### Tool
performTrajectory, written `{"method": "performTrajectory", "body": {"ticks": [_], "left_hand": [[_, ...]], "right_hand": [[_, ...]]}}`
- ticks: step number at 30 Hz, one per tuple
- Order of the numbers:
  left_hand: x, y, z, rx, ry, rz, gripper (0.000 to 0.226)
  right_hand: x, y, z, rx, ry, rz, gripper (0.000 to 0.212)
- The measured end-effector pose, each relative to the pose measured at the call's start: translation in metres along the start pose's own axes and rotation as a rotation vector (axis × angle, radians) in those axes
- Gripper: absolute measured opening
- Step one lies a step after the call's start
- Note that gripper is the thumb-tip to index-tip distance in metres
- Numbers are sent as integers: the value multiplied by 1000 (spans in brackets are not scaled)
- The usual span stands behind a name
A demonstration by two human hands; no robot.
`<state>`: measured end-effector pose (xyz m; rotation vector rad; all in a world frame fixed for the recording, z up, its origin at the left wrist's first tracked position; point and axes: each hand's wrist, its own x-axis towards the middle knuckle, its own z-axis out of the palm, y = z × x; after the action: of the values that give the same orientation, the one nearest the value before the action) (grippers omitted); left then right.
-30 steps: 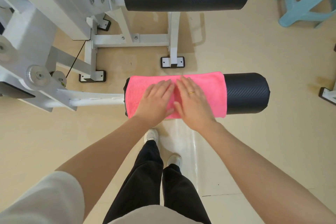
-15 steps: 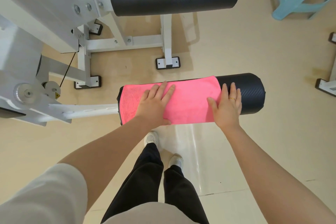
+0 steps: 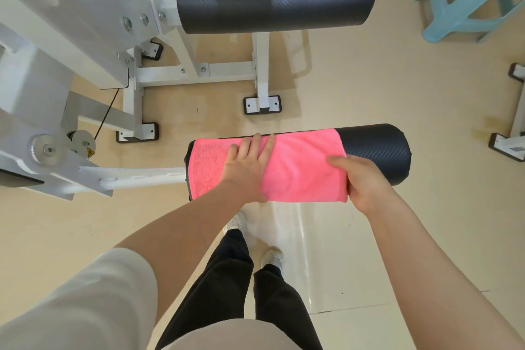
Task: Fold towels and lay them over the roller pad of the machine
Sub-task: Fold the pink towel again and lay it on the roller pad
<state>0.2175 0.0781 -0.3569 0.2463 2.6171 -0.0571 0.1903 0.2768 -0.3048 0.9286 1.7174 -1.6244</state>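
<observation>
A pink towel (image 3: pixel 298 167) lies folded over the left part of the black roller pad (image 3: pixel 375 153) of a white-framed gym machine (image 3: pixel 85 37), covering it from its left end to a little past the middle; the right part of the pad is bare. The left hand (image 3: pixel 247 167) rests flat on the towel, fingers straight and close together, pointing away from the person. The right hand (image 3: pixel 366 179) grips the towel's right edge, thumb on top and the other fingers curled under and out of sight.

The pad sticks out on a white arm (image 3: pixel 136 177) above a beige floor (image 3: pixel 369 88) that has a glossy, lighter strip (image 3: pixel 306 250) beneath the person's feet. Beyond the pad stands the machine's black padded seat (image 3: pixel 272 0) on white legs with black-edged foot plates. A pale blue plastic stool (image 3: pixel 468 3) stands at the upper right, and another white frame's feet (image 3: pixel 508 145) show at the right edge.
</observation>
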Motion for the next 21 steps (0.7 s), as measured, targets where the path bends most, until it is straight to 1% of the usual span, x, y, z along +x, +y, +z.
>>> {"method": "performTrajectory", "body": {"ticks": [2, 4, 5, 7, 8, 9, 11, 12, 13, 14, 15, 16, 18, 20, 21], "left_hand": [[2, -4, -1, -6, -8, 22, 129], [2, -10, -4, -68, -24, 62, 128], [1, -14, -7, -139, -49, 89, 126], [-5, -27, -15, -408, -74, 141, 116], [-9, -36, -17, -570, -38, 168, 104], [-14, -46, -18, -695, 41, 187, 89], [-24, -69, -13, -788, 242, 152, 61], [-30, -81, -8, -833, 335, 87, 48], [-35, -91, -3, -907, 380, -10, 32], [-41, -100, 1, -1011, 369, -119, 18], [-46, -108, 4, -1139, 308, -219, 14], [-50, -114, 6, -1289, 231, -291, 19], [-54, -123, 10, -1503, 123, -359, 31], [-55, -128, 10, -1601, 79, -391, 45], [-54, -128, 8, -1609, 68, -400, 51]], "right_hand": [[-9, -4, 4, 3, -97, -89, 14], [-20, -8, 15, -17, -214, -163, 20], [-26, -11, 23, -25, -273, -187, 23], [-35, -17, 41, -50, -370, -220, 28], [-38, -19, 52, -77, -406, -241, 30], [-41, -21, 63, -119, -430, -263, 33], [-47, -21, 88, -228, -446, -303, 38], [-49, -19, 100, -286, -443, -322, 41], [-49, -15, 112, -344, -440, -340, 46], [-49, -10, 124, -393, -441, -353, 51], [-47, -4, 136, -436, -435, -366, 55], [-45, 2, 148, -471, -422, -383, 58], [-39, 13, 168, -517, -388, -408, 60], [-32, 22, 185, -547, -368, -395, 61], [-29, 26, 192, -556, -361, -381, 60]]}}
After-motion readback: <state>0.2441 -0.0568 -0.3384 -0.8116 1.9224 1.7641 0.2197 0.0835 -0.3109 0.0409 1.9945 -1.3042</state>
